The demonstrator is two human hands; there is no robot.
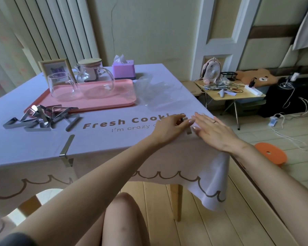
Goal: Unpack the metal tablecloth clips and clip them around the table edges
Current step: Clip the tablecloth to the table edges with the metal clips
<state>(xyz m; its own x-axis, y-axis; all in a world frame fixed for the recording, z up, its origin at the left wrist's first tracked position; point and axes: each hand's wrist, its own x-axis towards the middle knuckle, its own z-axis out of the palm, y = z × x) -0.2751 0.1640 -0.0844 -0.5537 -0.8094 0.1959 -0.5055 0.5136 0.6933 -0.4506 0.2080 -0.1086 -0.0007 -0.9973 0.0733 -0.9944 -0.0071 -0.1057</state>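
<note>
clips, then: nearest to us, one fitted clip (67,150) already bites the table edge (34,161), well off to the left of the left hand. now the action: the left hand (169,126) pinches a second clip (188,130) by its top, fingers curled round it, at the corner end of that same edge. just beside it the right hand (215,132) lies wide and flat on the tablecloth (114,139), fingers straight, pinning the fabric smooth. i'd call this the push-on step. how far under the edge the clip reaches is hidden by the fingers. to do it well, let that flat palm hold the cloth so no wrinkle gets trapped. drive the clip square to the edge, not skewed, and press until its top strip sits flush. beyond the left hand and off to its left, the loose clips (41,118) wait in a heap, so by that count most of the job is ahead. farther still, a pink tray (105,98) carries a glass cup (62,87) and teapot (96,77). crumpled plastic wrapping (156,93) lies past the fingertips of both hands.
</note>
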